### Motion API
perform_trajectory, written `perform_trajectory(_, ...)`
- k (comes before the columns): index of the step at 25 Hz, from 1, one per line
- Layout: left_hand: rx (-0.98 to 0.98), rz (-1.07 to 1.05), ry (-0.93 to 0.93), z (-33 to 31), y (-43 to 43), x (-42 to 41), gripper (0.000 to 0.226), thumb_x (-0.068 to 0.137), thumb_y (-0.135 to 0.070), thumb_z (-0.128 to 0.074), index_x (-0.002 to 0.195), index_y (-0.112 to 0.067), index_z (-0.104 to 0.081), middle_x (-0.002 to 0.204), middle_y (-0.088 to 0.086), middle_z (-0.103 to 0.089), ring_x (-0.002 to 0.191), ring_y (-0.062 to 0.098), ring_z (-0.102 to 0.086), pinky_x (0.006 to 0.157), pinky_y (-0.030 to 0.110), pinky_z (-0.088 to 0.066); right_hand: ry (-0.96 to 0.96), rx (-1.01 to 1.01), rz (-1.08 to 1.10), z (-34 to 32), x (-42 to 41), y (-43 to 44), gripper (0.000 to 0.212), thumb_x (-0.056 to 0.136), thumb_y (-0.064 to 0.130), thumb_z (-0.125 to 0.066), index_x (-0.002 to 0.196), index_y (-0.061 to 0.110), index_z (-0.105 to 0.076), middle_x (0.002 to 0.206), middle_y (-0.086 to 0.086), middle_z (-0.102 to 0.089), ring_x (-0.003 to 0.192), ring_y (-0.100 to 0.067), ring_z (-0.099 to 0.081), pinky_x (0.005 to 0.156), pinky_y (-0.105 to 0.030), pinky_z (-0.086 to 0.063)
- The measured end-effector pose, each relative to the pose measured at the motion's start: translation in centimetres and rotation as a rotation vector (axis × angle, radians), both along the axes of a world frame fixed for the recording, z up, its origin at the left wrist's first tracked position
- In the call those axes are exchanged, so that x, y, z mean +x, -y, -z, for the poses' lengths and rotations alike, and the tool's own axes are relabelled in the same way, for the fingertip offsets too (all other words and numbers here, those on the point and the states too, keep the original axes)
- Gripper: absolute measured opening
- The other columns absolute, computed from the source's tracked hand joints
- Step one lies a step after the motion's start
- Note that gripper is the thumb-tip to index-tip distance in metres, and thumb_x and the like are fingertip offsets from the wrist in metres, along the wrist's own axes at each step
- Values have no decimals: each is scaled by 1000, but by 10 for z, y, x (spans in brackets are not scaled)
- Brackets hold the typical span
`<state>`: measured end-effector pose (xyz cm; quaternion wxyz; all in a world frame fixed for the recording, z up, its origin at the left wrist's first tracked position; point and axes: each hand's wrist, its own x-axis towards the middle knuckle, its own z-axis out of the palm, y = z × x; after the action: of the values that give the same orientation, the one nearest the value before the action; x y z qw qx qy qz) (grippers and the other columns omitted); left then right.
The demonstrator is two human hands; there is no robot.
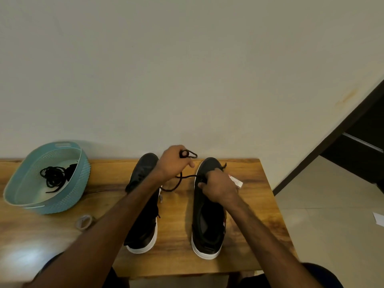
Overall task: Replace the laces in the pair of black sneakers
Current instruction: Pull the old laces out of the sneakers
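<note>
Two black sneakers with white soles stand side by side on the wooden table (178, 235), toes toward the wall. My left hand (173, 163) is raised above and between them and grips a black lace (188, 154), which loops out past its fingers and hangs down in a curve to the right sneaker (205, 217). My right hand (218, 187) lies over that shoe's eyelet area and pinches the lace there. My left forearm crosses over the left sneaker (144, 169) and hides its middle.
A teal plastic basket (68, 196) at the table's left holds a tangle of black laces (54, 176). A small clear wrapper (84, 222) lies in front of it. A red-and-white packet (236, 180) lies beside the right shoe. The wall stands just behind the table.
</note>
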<state>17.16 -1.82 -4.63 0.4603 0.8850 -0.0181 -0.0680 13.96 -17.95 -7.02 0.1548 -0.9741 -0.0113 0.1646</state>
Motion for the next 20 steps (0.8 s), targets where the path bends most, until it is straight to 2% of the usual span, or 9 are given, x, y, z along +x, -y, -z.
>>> perform_trajectory(1, 139, 48, -67, 9, 3, 1, 12, 86, -16, -63, 85, -18, -51, 84, 7, -63, 72, 19, -57, 68, 38, -47, 0, 2, -15, 0, 1, 2, 36, 96, 38, -58, 118, 9, -63, 123, -11, -53, 115, -32, -53, 94, -45, -50)
perform_trajectory(2, 259, 94, -102, 18, 5, 1, 17, 88, -24, -61, 94, -17, -47, 86, 4, -62, 70, 16, -55, 65, 37, -45, 1, -1, -32, 0, 1, 4, 35, 97, 37, -57, 117, 9, -63, 122, -10, -53, 112, -31, -54, 93, -45, -51)
perform_trajectory(4, 315, 197, -71, 30, 9, 0, 32, 87, -34, -63, 103, -20, -39, 92, 2, -64, 73, 16, -59, 66, 40, -52, -10, -11, -57, 0, 2, 6, 34, 97, 36, -57, 116, 9, -63, 119, -10, -53, 107, -30, -57, 90, -43, -52)
perform_trajectory(6, 358, 249, 51, 36, 17, -4, 37, 85, -35, -67, 102, -25, -36, 94, -2, -65, 77, 18, -63, 70, 45, -55, -28, -12, -66, 1, 4, 7, 33, 96, 35, -59, 116, 9, -63, 118, -10, -55, 105, -29, -58, 89, -44, -53)
perform_trajectory(9, 479, 228, 141, 36, 27, -6, 35, 89, -29, -68, 105, -22, -38, 93, -4, -62, 80, 19, -61, 70, 41, -54, -40, 0, -72, 3, 7, 7, 30, 94, 33, -60, 115, 11, -64, 114, -9, -61, 101, -27, -61, 88, -44, -55)
perform_trajectory(12, 523, 249, 88, 32, 31, -9, 33, 92, -24, -64, 113, -16, -40, 98, 1, -62, 86, 23, -61, 74, 42, -54, -39, -2, -46, 1, 6, 8, 21, 93, 29, -59, 102, 10, -64, 103, -8, -62, 96, -27, -62, 87, -44, -55)
perform_trajectory(15, 768, 227, 183, 15, 13, -2, 29, 93, -10, -57, 118, -12, -41, 106, 6, -62, 90, 22, -60, 69, 37, -51, -54, -4, 19, -2, 7, 7, 11, 92, 22, -55, 89, 12, -57, 93, -6, -60, 94, -28, -62, 86, -42, -55)
perform_trajectory(18, 986, 98, 284, -12, -22, 5, 33, 88, 0, -53, 117, -10, -42, 112, 7, -55, 102, 25, -55, 68, 35, -39, -72, 28, 66, -4, 10, 10, 16, 94, 20, -53, 101, 9, -62, 103, -10, -64, 100, -31, -63, 83, -38, -53)
perform_trajectory(20, 984, -30, 290, -20, -41, 7, 32, 87, 2, -54, 115, -9, -43, 112, 8, -54, 103, 27, -53, 67, 36, -37, -82, 52, 73, -4, 12, 12, 22, 95, 19, -52, 109, 6, -63, 107, -12, -65, 103, -31, -63, 83, -38, -52)
